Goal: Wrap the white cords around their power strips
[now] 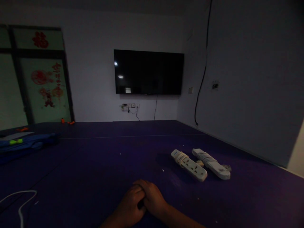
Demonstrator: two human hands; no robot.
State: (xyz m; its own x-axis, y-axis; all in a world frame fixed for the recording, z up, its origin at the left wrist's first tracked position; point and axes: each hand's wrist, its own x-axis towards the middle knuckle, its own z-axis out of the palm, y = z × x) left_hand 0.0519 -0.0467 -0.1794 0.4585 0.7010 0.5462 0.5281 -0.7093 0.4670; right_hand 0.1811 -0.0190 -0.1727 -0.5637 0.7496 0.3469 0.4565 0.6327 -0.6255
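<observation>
My left hand [130, 204] and my right hand [153, 196] are clasped together low in the middle of the view. The fingers of both are closed, those of the right hand lapping over the left, and no object shows in them. To their right, on the purple tabletop [140, 152], lie two white power strips, apart from my hands. The nearer power strip [193, 169] has its sockets facing up and its cord wound round one end. The other power strip [217, 167] lies beside it, also wrapped in its cord, sockets not visible.
A white cable [21, 207] curves over the surface at lower left. Farther back at left lies a blue cloth bundle [40, 139], with small orange items [70, 123] beyond. A black television [149, 72] hangs on the far wall; a dark cord [201, 82] runs down the right wall.
</observation>
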